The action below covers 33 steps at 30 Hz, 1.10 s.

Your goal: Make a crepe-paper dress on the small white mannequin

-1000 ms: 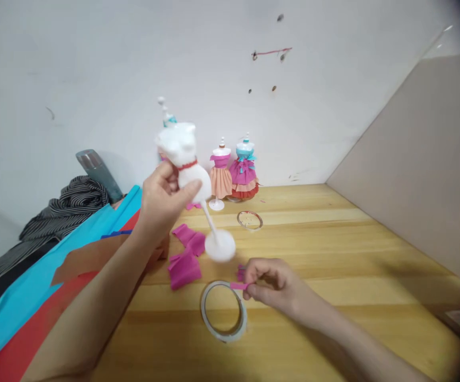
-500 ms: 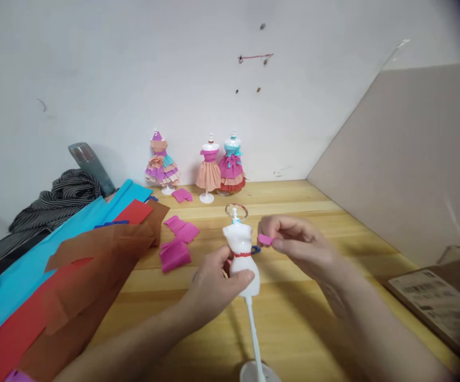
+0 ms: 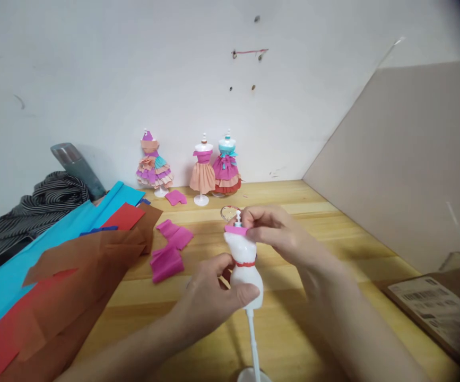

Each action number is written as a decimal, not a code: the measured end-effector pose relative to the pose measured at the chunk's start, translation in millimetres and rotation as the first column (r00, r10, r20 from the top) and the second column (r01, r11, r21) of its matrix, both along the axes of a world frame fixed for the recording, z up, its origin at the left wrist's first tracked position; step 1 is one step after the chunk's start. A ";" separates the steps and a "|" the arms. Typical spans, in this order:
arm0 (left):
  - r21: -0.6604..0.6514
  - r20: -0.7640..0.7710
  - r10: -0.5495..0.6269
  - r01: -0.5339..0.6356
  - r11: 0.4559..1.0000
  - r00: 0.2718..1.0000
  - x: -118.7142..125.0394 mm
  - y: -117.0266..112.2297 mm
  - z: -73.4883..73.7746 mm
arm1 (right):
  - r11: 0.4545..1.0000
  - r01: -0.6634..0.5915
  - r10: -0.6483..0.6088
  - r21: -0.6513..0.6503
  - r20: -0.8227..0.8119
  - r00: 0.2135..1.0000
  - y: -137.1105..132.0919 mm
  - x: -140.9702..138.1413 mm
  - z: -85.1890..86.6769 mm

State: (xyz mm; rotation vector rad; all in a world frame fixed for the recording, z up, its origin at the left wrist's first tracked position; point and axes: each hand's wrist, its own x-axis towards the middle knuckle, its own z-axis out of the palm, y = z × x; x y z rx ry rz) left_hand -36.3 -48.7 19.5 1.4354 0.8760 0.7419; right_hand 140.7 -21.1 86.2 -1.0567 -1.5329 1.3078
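My left hand (image 3: 214, 292) grips the hips of a small white mannequin (image 3: 242, 268) with a red band round its waist; its thin stand runs down to a round base (image 3: 253, 375) at the bottom edge. My right hand (image 3: 271, 231) pinches a small pink paper strip (image 3: 235, 230) against the mannequin's shoulder, just below its neck knob. Both hands are closed above the wooden table (image 3: 293, 313).
Three dressed mannequins (image 3: 202, 168) stand by the back wall. Pink paper pieces (image 3: 166, 253) lie left of my hands. Blue, red and brown paper sheets (image 3: 54, 260) cover the left side, with striped cloth (image 3: 42, 204) behind. A cardboard box (image 3: 436, 307) sits at the right.
The mannequin came down from held high to upright in front of me. My right hand rose from the tape roll with the pink strip and now presses it on the shoulder.
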 end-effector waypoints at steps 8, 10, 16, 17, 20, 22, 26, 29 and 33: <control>0.030 0.149 0.150 -0.156 0.987 0.977 -1.4 21.3 37.9 | 0.985 0.060 -0.071 0.160 0.065 0.995 -16.9 -6.8 7.5; 0.046 0.168 0.163 -0.173 0.984 0.972 0.4 21.0 41.5 | 0.977 0.077 -0.092 0.199 0.071 0.993 -19.4 -6.7 7.8; 0.118 0.146 0.148 -0.166 0.979 0.978 2.1 18.1 46.6 | 0.959 0.131 -0.154 0.250 0.075 0.985 -20.1 -9.2 7.4; 0.116 0.136 0.147 -0.163 0.980 0.980 2.5 19.6 47.1 | 0.958 0.135 -0.158 0.253 0.073 0.985 -19.9 -9.6 7.6; 0.105 0.129 0.139 -0.153 0.983 0.982 4.9 26.4 48.2 | 0.957 0.129 -0.151 0.258 0.066 0.986 -19.1 -9.3 8.4; 0.097 0.142 0.141 -0.155 0.983 0.980 7.3 31.0 48.5 | 0.958 0.127 -0.150 0.259 0.070 0.986 -18.1 -7.9 8.3; 0.067 0.171 0.137 -0.151 0.986 0.976 11.7 35.5 48.1 | 0.954 0.136 -0.171 0.265 0.112 0.979 -15.4 -4.1 7.2; 0.047 0.191 0.130 -0.141 0.989 0.973 13.3 35.3 48.0 | 0.950 0.118 -0.162 0.288 0.134 0.978 -14.1 -1.7 7.9; 0.057 0.214 0.106 -0.121 0.991 0.971 13.4 34.5 47.8 | 0.923 0.099 -0.186 0.373 0.206 0.961 -14.2 1.8 10.5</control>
